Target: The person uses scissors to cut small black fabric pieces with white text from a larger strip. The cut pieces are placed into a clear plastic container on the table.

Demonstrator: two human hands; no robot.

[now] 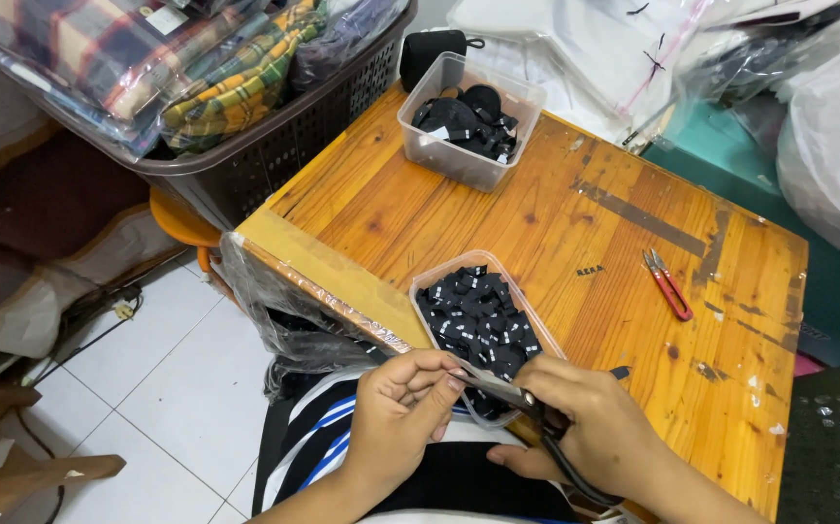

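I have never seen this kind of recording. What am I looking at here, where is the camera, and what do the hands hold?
There is no machine here. A person wears one camera on the head, so you look down at their own two bare hands.

The right hand holds dark scissors. The left hand pinches something small at the blades; it is too small to tell what.

In front is a wooden table. On it stand two clear plastic boxes: the near box is full of small black labels, the far box holds black pieces too. Small red snips lie to the right. A dark basket of checked cloth sits at the left.
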